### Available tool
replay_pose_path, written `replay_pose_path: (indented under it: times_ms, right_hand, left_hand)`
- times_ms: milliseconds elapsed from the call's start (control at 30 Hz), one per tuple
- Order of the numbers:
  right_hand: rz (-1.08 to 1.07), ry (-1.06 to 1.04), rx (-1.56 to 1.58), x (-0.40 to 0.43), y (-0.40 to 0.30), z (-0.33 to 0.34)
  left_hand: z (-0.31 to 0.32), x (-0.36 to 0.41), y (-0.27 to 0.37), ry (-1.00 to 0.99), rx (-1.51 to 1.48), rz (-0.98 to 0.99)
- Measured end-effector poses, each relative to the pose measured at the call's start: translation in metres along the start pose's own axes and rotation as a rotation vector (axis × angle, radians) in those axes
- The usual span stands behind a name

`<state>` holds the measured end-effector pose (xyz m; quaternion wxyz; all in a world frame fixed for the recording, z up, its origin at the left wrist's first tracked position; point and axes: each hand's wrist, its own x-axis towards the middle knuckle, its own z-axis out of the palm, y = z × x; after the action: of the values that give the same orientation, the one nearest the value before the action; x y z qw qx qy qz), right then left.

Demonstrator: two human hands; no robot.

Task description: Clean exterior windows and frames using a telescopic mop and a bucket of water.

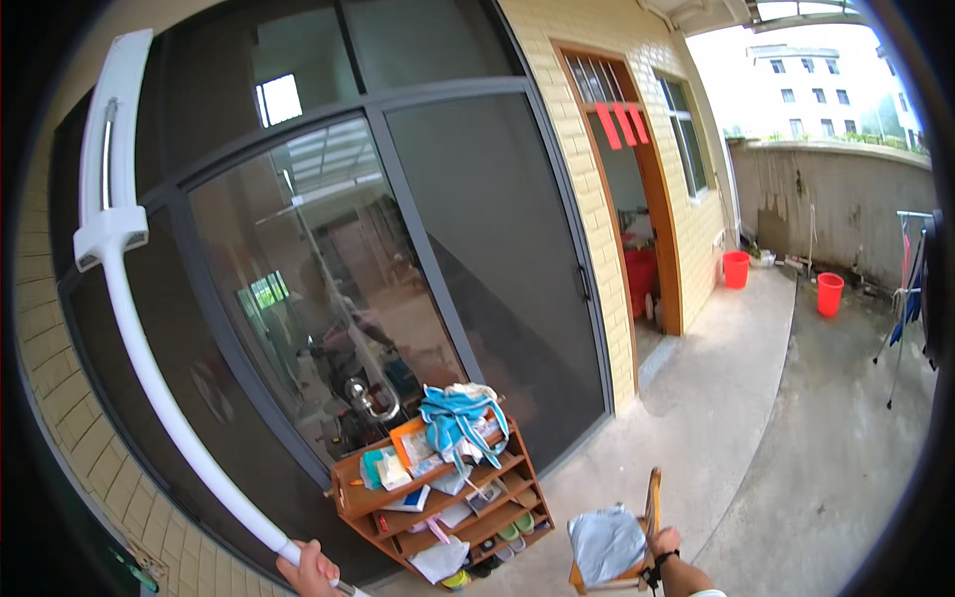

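Observation:
My left hand [307, 569] grips the lower part of a long white pole [175, 403] that rises towards the upper left. A flat white head [112, 142], like that of a flat mop, tops the pole in front of the glass, with a metal rod in its slot. At the bottom right, my right hand [664, 540] holds the backrest of a small wooden chair [654, 492]. On the chair's seat lies a crumpled silver-grey sheet or bag [608, 543].
A wooden shoe rack [358, 501], heaped with cloths and slippers, stands against dark-framed sliding glass doors [492, 194]. Further right are an open doorway [634, 216], two red buckets [736, 270] and a metal drying rack [904, 298]. Concrete floor [716, 418] stretches beyond the chair.

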<state>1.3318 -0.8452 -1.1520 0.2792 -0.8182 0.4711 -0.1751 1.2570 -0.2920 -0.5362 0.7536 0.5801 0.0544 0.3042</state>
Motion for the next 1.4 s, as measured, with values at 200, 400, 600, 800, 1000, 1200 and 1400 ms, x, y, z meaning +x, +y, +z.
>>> replay_pose_path:
  times_ms: [200,400,600,800,1000,1200,1400]
  right_hand:
    - [-0.139,-0.039,0.108,0.185,-0.039,0.022]
    - [-0.113,-0.279,0.219,0.293,-0.082,0.028]
    - [-0.185,-0.409,-0.112,0.344,-0.067,0.062]
    - [-0.288,-0.696,0.031,0.396,-0.11,0.09]
    - [-0.366,-0.902,-0.075,0.385,-0.139,0.128]
    - [-0.447,-1.028,-0.1,0.341,-0.116,0.163]
    - [-0.343,-1.008,-0.057,0.325,-0.102,0.172]
  left_hand:
    - [0.106,0.059,-0.087,0.059,-0.017,0.071]
    - [0.244,0.085,-0.132,0.025,-0.026,0.209]
    - [0.33,0.077,-0.173,0.192,0.149,0.231]
    - [0.375,0.048,-0.197,0.292,0.271,0.141]
    - [0.39,0.034,-0.188,0.446,0.323,0.119]
    - [0.364,0.017,-0.189,0.448,0.342,0.08]
    - [0.321,0.016,-0.201,0.491,0.254,0.068]
